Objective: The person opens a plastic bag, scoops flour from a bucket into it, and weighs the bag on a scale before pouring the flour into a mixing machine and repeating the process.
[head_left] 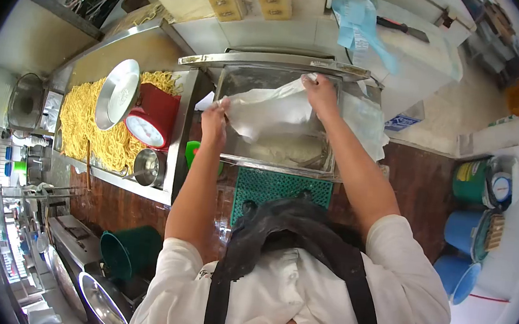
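Observation:
Between my hands, a thin white sheet (274,110), translucent like plastic, is stretched over a metal bin (224,79). My left hand (214,119) pinches its left corner near the bin's left rim. At the far right side of the bin, my right hand (321,97) grips the sheet's raised upper corner. The sheet sags in the middle. Below it, pale floury residue (279,151) lies in the bin.
Left of the bin, a steel counter carries yellow noodles (80,118), a red scale (154,110) with a metal pan (118,94), and a steel bowl (149,167). A green mat (282,186) lies on the floor. Blue buckets (460,230) stand at the right.

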Tool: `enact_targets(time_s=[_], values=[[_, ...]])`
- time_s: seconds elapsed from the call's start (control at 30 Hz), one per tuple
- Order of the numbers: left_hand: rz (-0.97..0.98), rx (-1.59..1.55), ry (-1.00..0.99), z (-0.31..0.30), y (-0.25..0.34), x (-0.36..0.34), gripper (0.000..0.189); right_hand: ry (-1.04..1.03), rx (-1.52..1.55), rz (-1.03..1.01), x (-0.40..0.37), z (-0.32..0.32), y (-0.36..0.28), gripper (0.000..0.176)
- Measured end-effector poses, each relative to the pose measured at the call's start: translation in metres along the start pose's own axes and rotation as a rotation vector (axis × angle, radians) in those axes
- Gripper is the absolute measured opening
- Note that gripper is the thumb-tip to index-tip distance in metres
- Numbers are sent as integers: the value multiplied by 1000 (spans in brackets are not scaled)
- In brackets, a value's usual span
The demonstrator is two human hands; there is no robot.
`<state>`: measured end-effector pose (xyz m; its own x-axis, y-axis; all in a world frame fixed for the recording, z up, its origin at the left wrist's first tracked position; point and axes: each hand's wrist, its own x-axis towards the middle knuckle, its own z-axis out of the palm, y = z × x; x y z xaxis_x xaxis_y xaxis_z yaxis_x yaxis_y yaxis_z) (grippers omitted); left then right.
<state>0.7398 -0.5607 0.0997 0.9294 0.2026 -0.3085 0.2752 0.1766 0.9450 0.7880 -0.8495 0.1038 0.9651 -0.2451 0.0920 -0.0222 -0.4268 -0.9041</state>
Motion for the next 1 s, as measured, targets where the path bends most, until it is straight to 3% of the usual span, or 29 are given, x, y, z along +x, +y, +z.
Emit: enact_targets(time_s=[0.13,0.23,0.33,0.43,0.53,0.6,0.63,0.67,0.73,0.83,0.93,0.97,1.0], values=[[167,-203,-62,29,35,0,19,-10,19,71,-2,-17,12,39],[26,193,-28,-8,-12,59,21,-89,548,403,-26,-13,26,37],[239,-69,-62,6,16,44,22,126,462,280,-39,-12,27,37],[-54,-74,-171,0,-4,48,24,-1,371,550,-61,-13,22,42],[150,-163,-145,2,16,43,30,184,658,398,-64,4,27,39],[222,-93,-169,-3,20,35,34,107,766,473,-62,-1,27,40],[152,-45,-165,-10,4,42,33,66,820,514,-67,-3,23,41],[91,-1,-157,-13,-8,50,33,76,698,461,-75,-5,7,41],[184,137,-150,-22,-6,66,26,98,457,341,-79,-6,-21,41],[139,-28,-254,-28,8,51,13,33,351,258,-77,-6,-1,43],[125,-219,-191,-21,16,30,17,270,281,347,-83,11,-1,36],[123,-284,-171,-17,24,28,18,241,242,277,-78,6,-13,37],[87,-297,-285,-22,33,25,16,209,202,218,-79,-2,-22,37]])
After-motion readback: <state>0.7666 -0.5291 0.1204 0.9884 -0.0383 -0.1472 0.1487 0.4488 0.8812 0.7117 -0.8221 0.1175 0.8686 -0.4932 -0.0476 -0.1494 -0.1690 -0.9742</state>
